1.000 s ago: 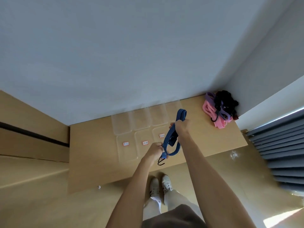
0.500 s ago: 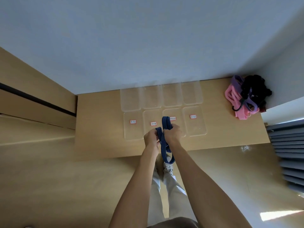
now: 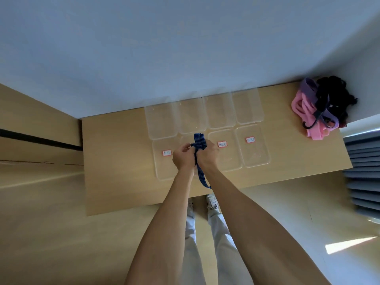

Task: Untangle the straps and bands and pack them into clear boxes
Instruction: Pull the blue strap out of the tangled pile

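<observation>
Folding blue striped strap (image 3: 199,140) over the boxes.
My L hand (image 3: 183,156) & R hand (image 3: 207,154) both grip it, now closer together, loop shorter than before.

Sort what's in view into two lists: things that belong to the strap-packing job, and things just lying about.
Job:
blue striped strap, gripped by left hand and right hand
clear boxes
clear lids
tangled pile of pink, purple and black bands

Lying about:
wooden table
grey blinds

Pale wooden table (image 3: 115,161) against white wall (image 3: 144,48); grey blinds (image 3: 364,175) rightward.
</observation>
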`<state>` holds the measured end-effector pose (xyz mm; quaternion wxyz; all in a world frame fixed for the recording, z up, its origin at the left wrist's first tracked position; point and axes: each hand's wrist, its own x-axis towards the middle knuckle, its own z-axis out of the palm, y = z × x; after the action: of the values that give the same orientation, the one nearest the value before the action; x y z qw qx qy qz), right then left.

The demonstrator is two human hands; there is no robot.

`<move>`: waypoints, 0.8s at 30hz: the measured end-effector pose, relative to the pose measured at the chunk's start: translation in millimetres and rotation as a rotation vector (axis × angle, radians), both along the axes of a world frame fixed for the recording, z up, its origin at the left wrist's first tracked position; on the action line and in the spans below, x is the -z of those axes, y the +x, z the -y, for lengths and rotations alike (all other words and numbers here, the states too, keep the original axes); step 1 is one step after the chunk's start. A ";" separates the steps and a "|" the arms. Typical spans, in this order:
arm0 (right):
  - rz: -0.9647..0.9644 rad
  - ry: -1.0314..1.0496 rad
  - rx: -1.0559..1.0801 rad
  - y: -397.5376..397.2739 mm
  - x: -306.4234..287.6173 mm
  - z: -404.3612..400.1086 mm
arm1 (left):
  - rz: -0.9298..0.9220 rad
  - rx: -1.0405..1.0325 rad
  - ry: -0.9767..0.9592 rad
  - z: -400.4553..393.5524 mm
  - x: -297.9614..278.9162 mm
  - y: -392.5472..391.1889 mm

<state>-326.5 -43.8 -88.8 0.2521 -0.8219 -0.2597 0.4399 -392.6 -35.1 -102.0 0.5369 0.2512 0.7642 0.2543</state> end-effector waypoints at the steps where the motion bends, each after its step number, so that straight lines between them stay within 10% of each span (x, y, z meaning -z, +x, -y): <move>1: 0.013 -0.007 0.003 -2.7 4.4 -3.1 | -0.086 0.033 0.000 -3.4 4.4 -2.3; 24: 0.232 0.057 -0.040 -12.2 18.3 8.4 | -0.447 0.429 0.092 -3.7 13.4 -28.8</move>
<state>-338.7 -52.3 -107.1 0.2347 -0.8544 -0.3160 0.3393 -421.4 -31.4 -115.4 0.3852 0.4802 0.7806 0.1079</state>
